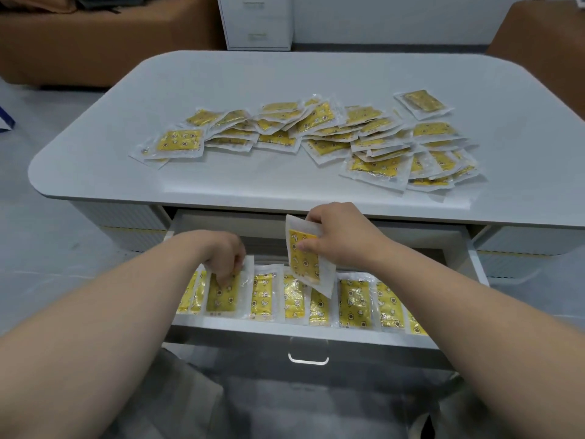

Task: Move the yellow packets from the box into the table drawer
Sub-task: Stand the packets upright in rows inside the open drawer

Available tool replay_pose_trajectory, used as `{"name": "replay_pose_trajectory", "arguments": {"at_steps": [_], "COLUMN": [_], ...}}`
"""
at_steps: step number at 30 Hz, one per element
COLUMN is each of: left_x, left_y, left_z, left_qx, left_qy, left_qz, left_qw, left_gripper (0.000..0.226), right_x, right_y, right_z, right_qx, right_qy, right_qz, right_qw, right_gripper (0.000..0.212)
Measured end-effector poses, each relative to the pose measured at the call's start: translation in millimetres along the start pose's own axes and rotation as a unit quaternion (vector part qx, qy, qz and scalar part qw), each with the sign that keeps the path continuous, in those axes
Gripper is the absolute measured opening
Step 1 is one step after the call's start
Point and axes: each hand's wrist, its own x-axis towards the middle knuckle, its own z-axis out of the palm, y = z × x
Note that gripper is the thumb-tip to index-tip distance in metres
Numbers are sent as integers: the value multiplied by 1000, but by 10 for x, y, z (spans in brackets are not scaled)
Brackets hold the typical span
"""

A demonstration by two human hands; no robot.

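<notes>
Over the open drawer (304, 335), the right hand (340, 236) pinches 1 yellow packet (305, 255) upright, while the left hand (226, 251), fingers curled, grips a packet in the row (221, 293) at the near left.

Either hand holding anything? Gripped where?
Right hand pinches the raised yellow packet by its upper right edge, over the drawer. Left hand pinches the standing packet at the drawer's left end by its top edge.

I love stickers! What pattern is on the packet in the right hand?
The packet is yellow with star and moon shapes, white edged. Head view shows it best.
</notes>
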Motion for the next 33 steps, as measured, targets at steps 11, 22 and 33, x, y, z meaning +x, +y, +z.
{"name": "replay_pose_trajectory", "arguments": {"at_steps": [11, 22, 33], "left_x": [172, -42, -415], "left_y": [-21, 126, 184], "left_z": [281, 7, -313], "left_qx": [-6, -1, -276], "left_qy": [37, 26, 131], "left_qz": [-57, -28, 101], "left_qw": [998, 999, 947], "left_gripper": [40, 65, 31], "right_x": [39, 56, 56], "right_y": [37, 53, -109], "right_z": [32, 56, 104], "right_qx": [-23, -2, 83], "right_qy": [-24, -39, -10], "right_qz": [-21, -16, -23], "right_qw": [999, 999, 996], "right_gripper": [15, 10, 21]}}
